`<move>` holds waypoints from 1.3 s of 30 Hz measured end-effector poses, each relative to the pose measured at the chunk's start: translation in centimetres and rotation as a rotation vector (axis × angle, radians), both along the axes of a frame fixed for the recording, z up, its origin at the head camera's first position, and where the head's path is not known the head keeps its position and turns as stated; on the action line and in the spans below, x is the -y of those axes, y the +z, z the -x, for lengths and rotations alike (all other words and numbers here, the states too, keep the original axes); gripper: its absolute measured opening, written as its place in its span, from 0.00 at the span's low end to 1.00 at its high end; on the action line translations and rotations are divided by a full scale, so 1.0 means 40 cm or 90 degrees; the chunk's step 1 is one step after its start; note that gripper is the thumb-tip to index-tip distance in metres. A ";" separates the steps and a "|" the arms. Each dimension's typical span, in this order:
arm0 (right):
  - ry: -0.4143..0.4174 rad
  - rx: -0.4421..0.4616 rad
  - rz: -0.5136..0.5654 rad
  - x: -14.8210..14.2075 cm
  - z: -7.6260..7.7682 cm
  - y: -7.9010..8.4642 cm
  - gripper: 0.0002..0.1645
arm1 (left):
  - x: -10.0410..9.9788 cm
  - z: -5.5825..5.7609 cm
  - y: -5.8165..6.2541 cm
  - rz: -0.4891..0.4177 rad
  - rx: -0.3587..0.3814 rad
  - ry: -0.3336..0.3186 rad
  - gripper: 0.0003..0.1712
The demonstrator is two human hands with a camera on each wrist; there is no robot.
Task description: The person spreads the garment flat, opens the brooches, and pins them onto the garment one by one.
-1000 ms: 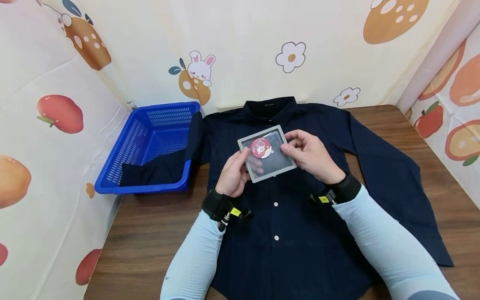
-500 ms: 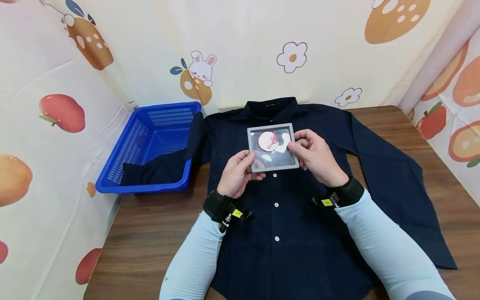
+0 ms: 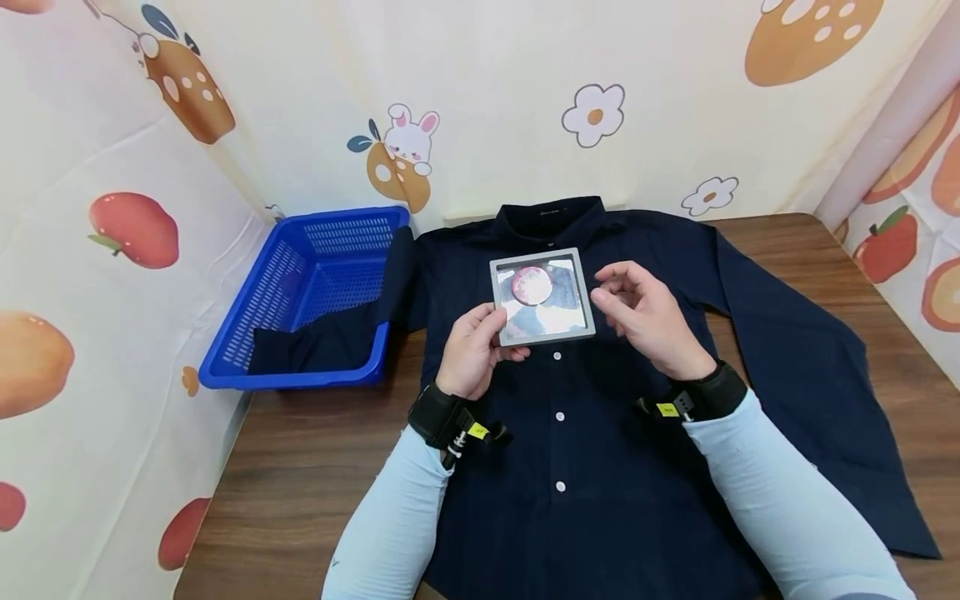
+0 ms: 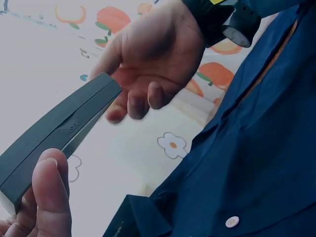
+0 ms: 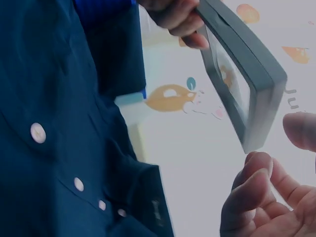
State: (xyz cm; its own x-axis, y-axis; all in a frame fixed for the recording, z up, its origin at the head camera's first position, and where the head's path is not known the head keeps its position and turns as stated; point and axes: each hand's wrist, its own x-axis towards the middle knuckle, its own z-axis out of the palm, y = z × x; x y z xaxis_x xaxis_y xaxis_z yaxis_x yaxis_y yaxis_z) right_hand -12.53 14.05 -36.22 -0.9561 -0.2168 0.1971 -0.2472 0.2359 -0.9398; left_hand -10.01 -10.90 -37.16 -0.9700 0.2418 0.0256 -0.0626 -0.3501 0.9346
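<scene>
You can't make out the picture on the round badge, washed out by glare in the head view, and the lettering on the collar label is too small to read. Part of your left hand is hidden behind the grey case, which the left edge cuts off in your left wrist view, while your right hand runs off 2 edges of the right wrist view. The bottom of the head view crops the shirt.
</scene>
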 end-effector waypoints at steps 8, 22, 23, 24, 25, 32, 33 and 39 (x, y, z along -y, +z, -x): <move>-0.011 -0.289 -0.147 0.006 -0.027 0.025 0.14 | 0.005 -0.002 0.009 -0.011 -0.002 0.013 0.17; 0.092 -0.501 -0.250 0.046 -0.053 0.039 0.13 | -0.011 -0.006 0.010 -0.067 0.028 -0.035 0.19; 0.090 -0.500 -0.246 0.047 -0.053 0.040 0.12 | -0.012 -0.007 0.010 -0.074 0.026 -0.038 0.20; 0.086 -0.498 -0.243 0.048 -0.053 0.040 0.12 | -0.012 -0.008 0.009 -0.081 0.021 -0.044 0.22; 0.082 -0.495 -0.240 0.049 -0.053 0.041 0.12 | -0.013 -0.009 0.009 -0.088 0.014 -0.051 0.25; 0.052 -0.454 -0.234 0.045 -0.057 0.048 0.10 | -0.034 -0.024 0.003 -0.095 -0.051 -0.107 0.22; 0.049 -0.451 -0.232 0.045 -0.057 0.048 0.10 | -0.039 -0.026 0.001 -0.086 -0.055 -0.110 0.19; 0.051 -0.442 -0.220 0.052 -0.060 0.043 0.09 | -0.062 -0.035 -0.012 -0.037 -0.060 -0.104 0.15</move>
